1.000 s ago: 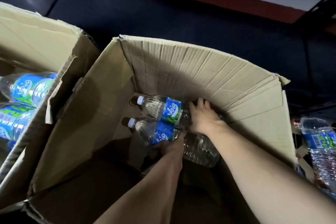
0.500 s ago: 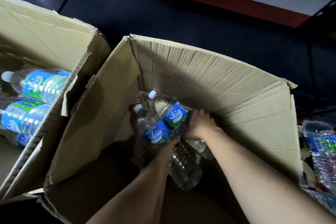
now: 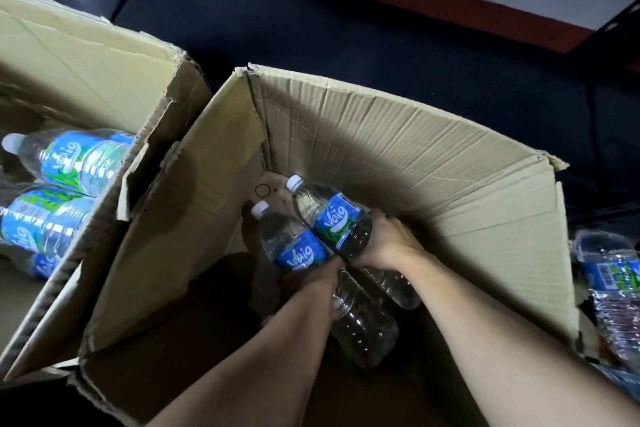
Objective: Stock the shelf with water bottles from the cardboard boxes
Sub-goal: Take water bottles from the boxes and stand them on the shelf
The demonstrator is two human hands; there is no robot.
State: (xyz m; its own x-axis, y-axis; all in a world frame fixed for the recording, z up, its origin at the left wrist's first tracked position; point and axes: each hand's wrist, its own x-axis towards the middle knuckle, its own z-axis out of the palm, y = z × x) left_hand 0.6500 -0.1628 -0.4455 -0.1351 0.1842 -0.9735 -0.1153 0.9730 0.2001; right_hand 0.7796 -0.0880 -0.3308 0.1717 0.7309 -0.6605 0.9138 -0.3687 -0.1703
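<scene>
Slippage is your main worry. Your left hand (image 3: 311, 279) is curled round the left bottle (image 3: 298, 253) just below its label, and your right hand (image 3: 388, 243) is wrapped round the right bottle (image 3: 337, 222) at the same spot. Both bottles sit low in the centre of the frame, inside the box (image 3: 415, 156), caps pointing to the upper left and bases toward you.

Each grip is one-handed on a smooth body, with the base hanging past the palm. I judge a bottle could pivot or slide out as you lift. The two bottles seem to press side to side, so if you raise them unevenly, one may lever the other loose.

The box's far wall and creased right flap stand tall around your wrists. A base or cap could catch that rim on the way out and jar a grip.

A dropped bottle would land on the box floor. At the left of the frame, the left box (image 3: 86, 73) holds more bottles (image 3: 79, 163), and at the right edge wrapped bottles (image 3: 609, 274) lie close by. Swing wide there and you may knock them. I cannot clearly see the shelf, so plan the carry first.
</scene>
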